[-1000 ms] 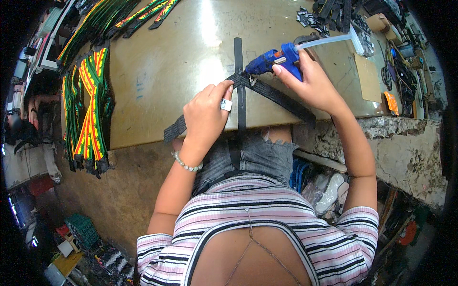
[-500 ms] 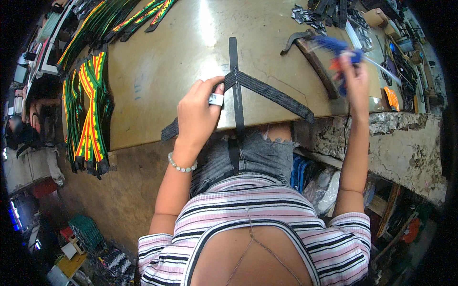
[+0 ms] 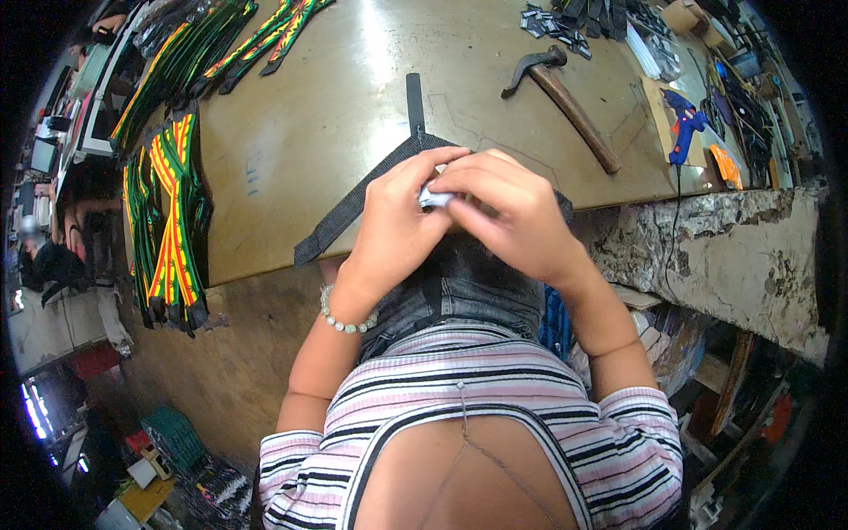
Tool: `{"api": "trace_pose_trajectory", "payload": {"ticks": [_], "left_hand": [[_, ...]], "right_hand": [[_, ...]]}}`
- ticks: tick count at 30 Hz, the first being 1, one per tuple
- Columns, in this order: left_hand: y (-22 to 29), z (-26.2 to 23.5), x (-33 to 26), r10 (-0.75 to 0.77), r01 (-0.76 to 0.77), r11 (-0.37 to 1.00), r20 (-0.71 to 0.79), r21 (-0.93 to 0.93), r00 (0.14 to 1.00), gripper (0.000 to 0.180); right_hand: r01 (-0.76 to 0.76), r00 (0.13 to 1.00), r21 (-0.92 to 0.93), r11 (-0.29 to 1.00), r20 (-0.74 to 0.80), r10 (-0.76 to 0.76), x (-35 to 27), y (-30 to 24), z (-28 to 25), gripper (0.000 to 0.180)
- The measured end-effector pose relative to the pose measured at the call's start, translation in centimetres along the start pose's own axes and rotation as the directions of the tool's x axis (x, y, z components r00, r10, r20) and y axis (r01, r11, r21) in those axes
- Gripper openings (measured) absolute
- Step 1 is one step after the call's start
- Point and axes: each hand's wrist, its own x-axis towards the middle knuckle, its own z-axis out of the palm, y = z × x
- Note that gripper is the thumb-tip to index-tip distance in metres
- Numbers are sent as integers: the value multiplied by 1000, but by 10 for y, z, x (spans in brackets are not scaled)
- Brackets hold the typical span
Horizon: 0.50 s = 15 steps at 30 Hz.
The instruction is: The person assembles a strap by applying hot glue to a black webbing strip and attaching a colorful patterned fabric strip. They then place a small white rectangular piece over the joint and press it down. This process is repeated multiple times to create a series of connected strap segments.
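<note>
Fingers of the left hand (image 3: 393, 231) and right hand (image 3: 512, 216) press together, pinching a small white piece (image 3: 434, 198) over the black strap (image 3: 353, 208) at the table's (image 3: 300, 132) near edge. Farther right lie a hammer (image 3: 565, 93) and blue glue gun (image 3: 682, 124); striped straps (image 3: 168, 221) hang left.

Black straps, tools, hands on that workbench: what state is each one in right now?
Black straps: lying crossed on the workbench, junction covered by the hands.
Small pale piece: pinched between both hands.
Left hand: closed on the pale piece.
Right hand: closed on the pale piece.
Blue glue gun: lying on the bench, unheld.
Hammer: lying flat, unheld.
Striped straps: piled at the bench edge.
</note>
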Motion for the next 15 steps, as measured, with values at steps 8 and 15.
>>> {"api": "trace_pose_trajectory", "payload": {"ticks": [8,15], "left_hand": [[-11,-24,-25,-472,424,793,-1,-438,882,23],[-14,-4,-25,-533,406,715,-68,-569,843,21]], "right_hand": [[-523,791,675,520,159,590,1,8,8,11],[-232,886,248,941,-345,309,-7,1,43,16]]}}
